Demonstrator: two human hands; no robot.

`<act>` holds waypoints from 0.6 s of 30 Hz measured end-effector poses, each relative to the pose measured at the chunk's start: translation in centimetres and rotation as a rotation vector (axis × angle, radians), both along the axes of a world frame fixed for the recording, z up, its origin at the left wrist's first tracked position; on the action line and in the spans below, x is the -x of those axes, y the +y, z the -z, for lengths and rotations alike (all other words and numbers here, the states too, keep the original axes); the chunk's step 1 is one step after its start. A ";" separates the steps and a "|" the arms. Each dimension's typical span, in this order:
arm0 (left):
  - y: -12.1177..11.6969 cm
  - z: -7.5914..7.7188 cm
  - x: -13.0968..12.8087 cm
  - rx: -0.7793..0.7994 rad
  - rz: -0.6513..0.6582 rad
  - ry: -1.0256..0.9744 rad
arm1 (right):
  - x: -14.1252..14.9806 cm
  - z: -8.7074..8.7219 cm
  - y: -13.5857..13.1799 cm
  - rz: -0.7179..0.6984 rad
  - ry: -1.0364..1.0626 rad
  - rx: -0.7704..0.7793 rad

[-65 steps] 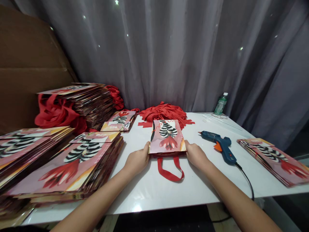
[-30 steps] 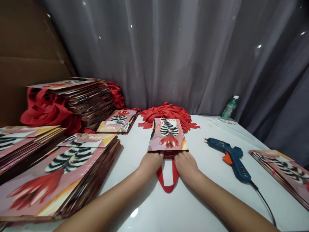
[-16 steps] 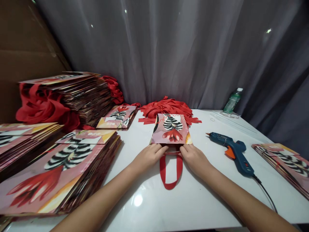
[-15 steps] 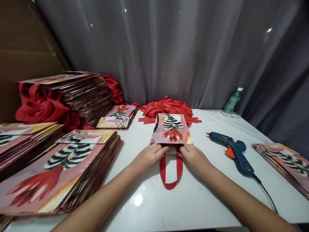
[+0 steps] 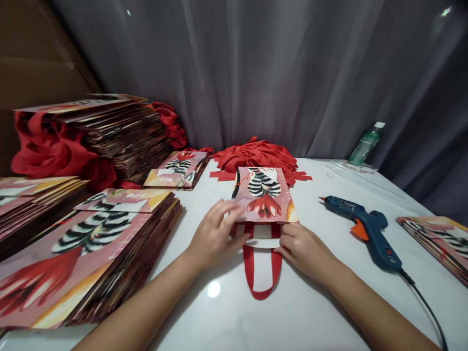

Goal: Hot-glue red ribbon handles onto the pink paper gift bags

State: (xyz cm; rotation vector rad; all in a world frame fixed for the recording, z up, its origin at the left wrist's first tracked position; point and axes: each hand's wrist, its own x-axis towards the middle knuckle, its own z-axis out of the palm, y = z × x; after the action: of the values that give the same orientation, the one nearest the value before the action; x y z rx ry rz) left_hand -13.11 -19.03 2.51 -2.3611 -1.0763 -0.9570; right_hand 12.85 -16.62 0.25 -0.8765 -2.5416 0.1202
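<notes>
A folded paper gift bag (image 5: 265,195), printed with a red flower and black-and-white stripes, lies flat in the middle of the table. Its mouth faces me, and a red ribbon handle (image 5: 261,294) loops out toward me. A white inner flap shows at the mouth. My right hand (image 5: 307,251) pinches the bag's near right corner, thumb below and fingers on the edge. At the near left corner is my left hand (image 5: 215,236), its fingers apart and slightly blurred, thumb close to the inner flap. Whether its fingertips touch the paper I cannot tell.
Stacks of the same bags (image 5: 102,239) fill the left side, with red ribbons (image 5: 54,146) spilling out. A ribbon pile (image 5: 256,153) lies behind my bag. On the right are a blue glue gun (image 5: 365,229) with a cord, a green bottle (image 5: 365,144) and more bags (image 5: 438,239).
My left hand has loosened from the bag's left corner and its fingers have spread. The mouth now shows more white inner flap. My view has shifted slightly.
</notes>
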 end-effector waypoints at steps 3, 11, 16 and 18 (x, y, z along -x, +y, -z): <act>0.0 0.2 0.1 0.312 -0.120 0.052 | 0.0 -0.7 -0.2 0.002 -0.004 -0.027; -0.4 0.1 -0.3 0.394 -0.155 0.134 | 3.1 -0.5 -5.0 -0.271 0.043 -0.107; -0.4 -0.1 -0.6 0.380 -0.165 0.151 | 4.3 1.7 -6.1 -0.213 0.055 -0.265; -0.4 -0.2 -0.6 0.382 -0.173 0.156 | 4.2 1.9 -6.2 -0.187 0.092 -0.288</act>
State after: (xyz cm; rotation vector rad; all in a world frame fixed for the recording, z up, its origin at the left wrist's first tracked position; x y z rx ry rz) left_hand -12.48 -19.45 2.68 -2.5295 -1.4777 -0.5315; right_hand 8.60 -22.82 -1.64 -0.5108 -2.4693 -0.1423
